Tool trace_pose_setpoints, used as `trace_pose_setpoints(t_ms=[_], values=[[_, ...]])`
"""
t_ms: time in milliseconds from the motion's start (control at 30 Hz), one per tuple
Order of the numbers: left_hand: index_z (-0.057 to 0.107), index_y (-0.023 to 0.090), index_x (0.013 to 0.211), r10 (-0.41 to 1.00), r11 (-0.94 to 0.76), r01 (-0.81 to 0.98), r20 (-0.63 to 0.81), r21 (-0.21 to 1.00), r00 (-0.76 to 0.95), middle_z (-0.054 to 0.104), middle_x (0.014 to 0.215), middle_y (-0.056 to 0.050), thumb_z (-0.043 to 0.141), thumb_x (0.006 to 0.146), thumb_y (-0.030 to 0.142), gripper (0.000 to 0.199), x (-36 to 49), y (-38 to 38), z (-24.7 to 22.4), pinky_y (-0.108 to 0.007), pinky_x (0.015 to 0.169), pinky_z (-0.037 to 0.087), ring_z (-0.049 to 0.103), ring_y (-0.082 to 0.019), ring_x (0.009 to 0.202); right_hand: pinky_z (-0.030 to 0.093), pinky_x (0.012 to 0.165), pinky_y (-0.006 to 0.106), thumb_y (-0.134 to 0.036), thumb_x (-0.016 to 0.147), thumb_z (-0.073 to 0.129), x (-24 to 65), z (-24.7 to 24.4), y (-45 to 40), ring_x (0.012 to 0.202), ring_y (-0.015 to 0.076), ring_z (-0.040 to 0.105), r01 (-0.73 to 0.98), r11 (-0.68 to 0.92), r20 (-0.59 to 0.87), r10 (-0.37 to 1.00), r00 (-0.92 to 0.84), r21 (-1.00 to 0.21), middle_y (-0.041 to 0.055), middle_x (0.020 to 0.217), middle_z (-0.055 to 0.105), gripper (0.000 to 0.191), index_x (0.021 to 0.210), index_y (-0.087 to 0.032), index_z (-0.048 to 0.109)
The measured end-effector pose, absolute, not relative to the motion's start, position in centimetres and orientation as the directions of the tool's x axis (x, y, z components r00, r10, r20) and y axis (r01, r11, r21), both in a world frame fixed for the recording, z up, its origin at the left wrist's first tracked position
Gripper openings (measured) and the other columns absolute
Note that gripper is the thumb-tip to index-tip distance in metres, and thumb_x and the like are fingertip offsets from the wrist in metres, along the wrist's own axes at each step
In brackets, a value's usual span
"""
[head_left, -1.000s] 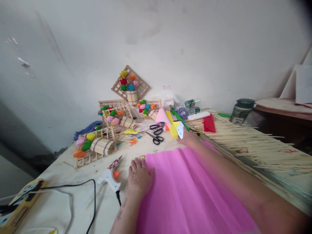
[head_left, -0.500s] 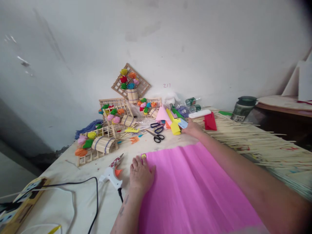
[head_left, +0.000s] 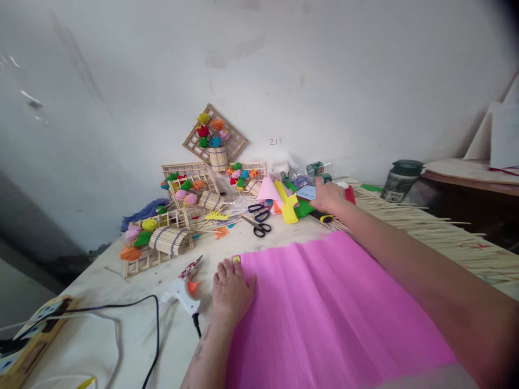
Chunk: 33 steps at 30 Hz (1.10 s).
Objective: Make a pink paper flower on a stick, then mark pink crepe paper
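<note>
My left hand [head_left: 232, 289] lies with its fingers stretched flat over the left edge of a large pink paper sheet [head_left: 308, 302]. At its fingertips, by the sheet's upper left corner, is a small yellow piece [head_left: 236, 260]. Farther back, my right hand [head_left: 330, 196] grips the right end of a light blue card [head_left: 306, 193] with marks on it. Below that hand lies a black and yellow utility knife [head_left: 321, 216], partly covered. Green paper [head_left: 304, 209] and a yellow paper piece [head_left: 289, 208] are beside the card.
Two pairs of scissors [head_left: 261, 229] lie beyond the sheet. A white glue gun [head_left: 184, 292] with a black cord is left of my left hand. Stick lattices with paper flowers [head_left: 168, 240] stand at the back left. Thin sticks [head_left: 409, 227] and a dark bottle [head_left: 402, 181] are at right.
My right hand has moved slightly back and right with the light blue card, uncovering green paper and the utility knife. My left hand stays on the sheet; the view shifted slightly.
</note>
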<state>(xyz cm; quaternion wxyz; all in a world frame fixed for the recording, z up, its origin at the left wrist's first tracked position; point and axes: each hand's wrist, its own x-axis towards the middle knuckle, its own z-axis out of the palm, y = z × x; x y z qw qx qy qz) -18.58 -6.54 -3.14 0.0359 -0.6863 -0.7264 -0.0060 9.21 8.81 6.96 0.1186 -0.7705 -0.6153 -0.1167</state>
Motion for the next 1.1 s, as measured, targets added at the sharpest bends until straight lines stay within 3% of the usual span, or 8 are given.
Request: trace_pose_setpoints(t_ms=[167, 400, 567, 833, 1100], values=[[0.032, 0.006, 0.131, 0.997, 0.052, 0.998, 0.059, -0.036, -0.05, 0.035, 0.131, -0.022, 0.03, 0.081, 0.044, 0.063, -18.5, -6.6, -2.9, -0.044, 0.095, 0.024, 0.029, -0.033, 0.121, 0.038, 0.075, 0.038, -0.042, 0.064, 0.059, 8.7, 7.5, 8.6, 0.095, 0.0324, 0.051, 0.976, -0.193, 0.381, 0.898, 0.219, -0.105, 0.0179, 0.103, 0.052, 0.07, 0.121, -0.011, 0.034], [0.032, 0.008, 0.131, 0.997, 0.04, 0.999, 0.071, -0.023, -0.038, 0.037, 0.129, -0.021, 0.031, 0.081, 0.043, 0.06, -18.5, -6.7, -2.6, -0.043, 0.094, 0.026, 0.031, -0.031, 0.12, 0.039, 0.074, 0.037, -0.051, 0.065, 0.056, 5.7, 4.8, 9.2, 0.094, 0.0308, 0.053, 0.946, -0.204, 0.322, 0.904, 0.28, -0.251, 0.016, 0.102, 0.055, 0.076, 0.125, -0.015, 0.028], [0.032, 0.008, 0.131, 0.998, 0.04, 0.999, 0.057, -0.014, -0.04, 0.038, 0.129, -0.02, 0.031, 0.082, 0.043, 0.06, -18.4, -6.9, -2.4, -0.044, 0.093, 0.026, 0.033, -0.031, 0.118, 0.039, 0.075, 0.037, -0.044, 0.067, 0.055, 4.3, 2.0, 9.6, 0.096, 0.0305, 0.053, 0.929, -0.239, 0.307, 0.895, 0.324, -0.284, 0.0177, 0.104, 0.054, 0.066, 0.12, -0.014, 0.031], [0.031, 0.007, 0.131, 0.998, 0.04, 0.999, 0.038, -0.016, -0.039, 0.034, 0.132, -0.021, 0.031, 0.082, 0.043, 0.062, -18.4, -6.9, -2.4, -0.045, 0.095, 0.025, 0.027, -0.033, 0.123, 0.039, 0.075, 0.037, -0.054, 0.068, 0.051, 3.4, -0.4, 9.5, 0.098, 0.0306, 0.052, 0.901, -0.274, 0.283, 0.883, 0.374, -0.335, 0.0183, 0.105, 0.052, 0.074, 0.125, -0.013, 0.028], [0.032, 0.008, 0.131, 0.998, 0.041, 0.999, 0.044, -0.018, -0.041, 0.034, 0.132, -0.022, 0.032, 0.081, 0.044, 0.061, -18.5, -6.8, -2.5, -0.046, 0.094, 0.026, 0.028, -0.034, 0.123, 0.039, 0.078, 0.037, -0.052, 0.063, 0.056, 3.4, -1.5, 9.8, 0.103, 0.0314, 0.048, 0.898, -0.31, 0.25, 0.885, 0.393, -0.313, 0.0183, 0.107, 0.052, 0.077, 0.125, -0.013, 0.031]])
